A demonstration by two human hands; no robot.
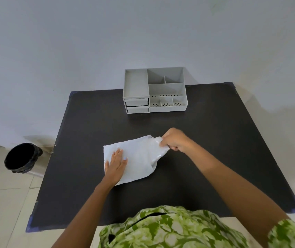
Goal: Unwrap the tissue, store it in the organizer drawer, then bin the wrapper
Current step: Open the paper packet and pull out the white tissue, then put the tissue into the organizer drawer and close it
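Tissue: a flat white paper tissue pack (134, 158) is seen lying near the middle of the dark matte square table (214, 140), partly covered by a thin clear plastic wrapper (158, 149) bunched at its right end.
Left hand (115, 165): laid flat and fully spread, palm down, on the near-left part of the tissue; nothing is gripped, the sheet is only pinned to the table.
Right hand (174, 141): closed into a fist, with the gathered end of the wrapper pinched in it at the tissue's far-right corner.
Step in hand: unwrapping is judged to be under way, with the wrapper not yet clear of the tissue.
Grey plastic desk organizer (154, 90): placed at the far table edge, well apart from the hands; its two small drawers (137, 105) at lower left appear shut, so storing is judged undone.
Black round waste bin (22, 157): stood on the pale floor left of the table; binning of the wrapper remains.
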